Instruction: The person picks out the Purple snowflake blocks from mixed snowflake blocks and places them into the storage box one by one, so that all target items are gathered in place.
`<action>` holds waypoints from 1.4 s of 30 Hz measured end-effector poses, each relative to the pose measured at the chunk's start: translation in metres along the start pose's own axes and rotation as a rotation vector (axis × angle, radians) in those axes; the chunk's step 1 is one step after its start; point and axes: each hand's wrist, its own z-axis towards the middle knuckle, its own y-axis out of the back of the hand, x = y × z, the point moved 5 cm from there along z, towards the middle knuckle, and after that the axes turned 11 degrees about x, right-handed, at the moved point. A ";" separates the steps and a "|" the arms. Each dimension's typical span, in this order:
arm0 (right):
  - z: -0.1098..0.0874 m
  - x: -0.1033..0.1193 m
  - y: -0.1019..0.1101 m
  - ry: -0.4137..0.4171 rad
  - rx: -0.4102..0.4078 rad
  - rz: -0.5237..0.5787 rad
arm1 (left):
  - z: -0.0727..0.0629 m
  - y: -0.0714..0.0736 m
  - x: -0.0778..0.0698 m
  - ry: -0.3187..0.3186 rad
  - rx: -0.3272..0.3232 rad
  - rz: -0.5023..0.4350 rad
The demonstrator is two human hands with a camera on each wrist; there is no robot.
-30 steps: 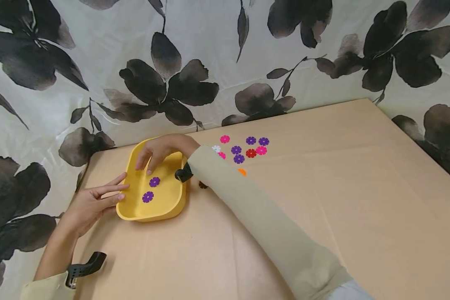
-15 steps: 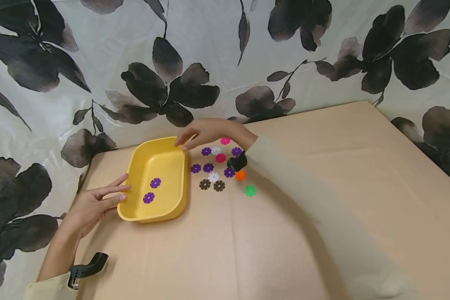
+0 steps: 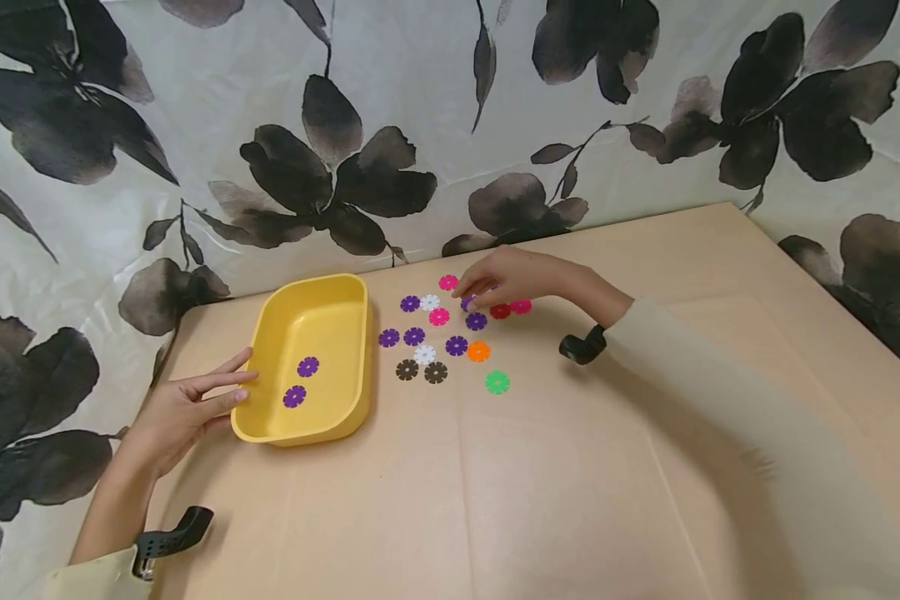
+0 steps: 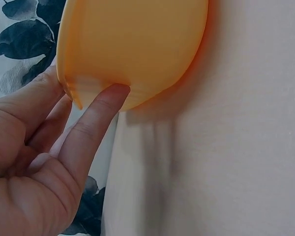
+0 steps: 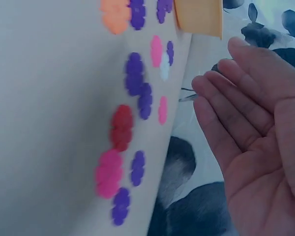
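A yellow tray (image 3: 322, 325) stands on the table's left part, with two purple flower-shaped discs (image 3: 294, 396) on its floor. My left hand (image 3: 183, 417) holds the tray at its left side; in the left wrist view one finger (image 4: 120, 91) presses the outer wall while another digit sits at the rim. Over the loose discs hovers my right hand (image 3: 528, 275), its fingertips close to a purple disc (image 3: 467, 303). The right wrist view shows those fingers loosely bent, with nothing between them and the thumb. A red disc (image 3: 499, 311) and a pink disc (image 3: 521, 307) lie beneath this hand.
Right of the tray, several more discs are scattered: an orange disc (image 3: 478, 351), a green disc (image 3: 497, 382), a white disc (image 3: 424, 355), a dark brown disc (image 3: 436, 372). A flower-printed white cloth (image 3: 450, 167) hangs behind the beige table (image 3: 555, 467).
My right hand has moved from inside the tray rightward, over the loose discs. The left hand stays at the tray's side, and the two discs in the tray have not moved.
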 end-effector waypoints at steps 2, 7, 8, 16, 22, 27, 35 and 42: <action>-0.007 -0.007 -0.005 -0.021 -0.018 0.003 | 0.000 0.000 0.000 -0.005 -0.001 0.001; -0.015 -0.018 -0.015 -0.030 -0.044 0.057 | 0.000 0.000 -0.001 0.005 -0.004 0.015; -0.016 -0.019 -0.017 -0.026 -0.045 0.061 | 0.000 0.000 -0.001 0.009 -0.004 0.017; -0.010 -0.025 -0.026 -0.040 -0.073 0.019 | 0.001 0.000 -0.004 0.028 -0.006 0.046; -0.004 -0.027 -0.027 -0.057 -0.064 -0.001 | 0.000 -0.001 -0.006 0.034 -0.006 0.032; 0.004 -0.030 -0.028 -0.053 -0.026 -0.054 | -0.001 -0.001 -0.006 0.037 -0.006 0.012; 0.009 -0.033 -0.029 -0.066 -0.003 -0.076 | -0.001 -0.002 -0.005 0.027 -0.004 0.000; 0.005 -0.028 -0.030 -0.084 -0.021 -0.039 | -0.002 -0.004 -0.004 0.016 0.001 0.012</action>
